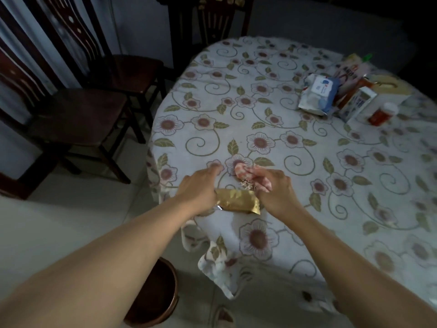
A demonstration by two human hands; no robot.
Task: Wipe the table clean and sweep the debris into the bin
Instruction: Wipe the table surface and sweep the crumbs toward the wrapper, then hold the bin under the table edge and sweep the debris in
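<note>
The picture is looking dim and a bit grey, like a room with the lamps off. Soft light is falling on the middle of the tablecloth, so the flowers there are showing best. The corners are fading to black, mostly at the top right. The chairs on the left are sitting in deep shadow. Nothing is shining or glaring. The wide lens is bending things at the edges, so the arms are looking long and stretched. The packets at the far side are looking soft and fuzzy, and their words are too blurry to read.
</note>
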